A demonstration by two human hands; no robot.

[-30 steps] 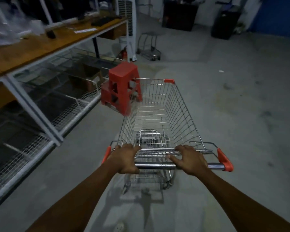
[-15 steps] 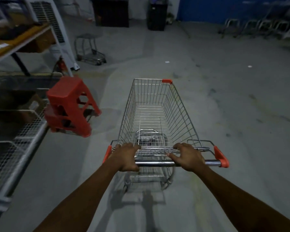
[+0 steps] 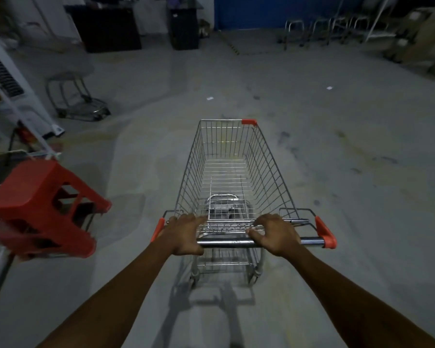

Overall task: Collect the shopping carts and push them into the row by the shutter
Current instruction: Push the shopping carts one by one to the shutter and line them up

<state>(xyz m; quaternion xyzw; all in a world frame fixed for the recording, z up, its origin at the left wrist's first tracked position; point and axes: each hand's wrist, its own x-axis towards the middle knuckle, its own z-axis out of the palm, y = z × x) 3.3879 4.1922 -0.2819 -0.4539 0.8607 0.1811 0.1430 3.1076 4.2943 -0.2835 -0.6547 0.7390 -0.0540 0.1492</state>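
Both hands curl over the shopping cart's steel handle bar (image 3: 226, 242). The left hand (image 3: 186, 233) wraps the bar near its left orange end cap, fingers reaching forward onto the wire flap behind it. The right hand (image 3: 275, 233) grips right of the middle, thumb out along the bar. Both forearms run up from the lower corners, nearly straight and about level with each other.

The one shopping cart (image 3: 232, 172) they hold stands on the grey floor (image 3: 349, 197) at the centre of the view. Its long axis runs straight away from the person, narrow front end towards the far wall and the blue shutter (image 3: 261, 11).

One red plastic stool (image 3: 43, 207) sits tilted at the left, well apart from the cart. Farther left-back stands one low wire trolley (image 3: 76, 99). A row of chrome carts (image 3: 324, 28) stands by the shutter at the far right; blur prevents counting them. Two paper scraps (image 3: 210, 98) lie on the floor.
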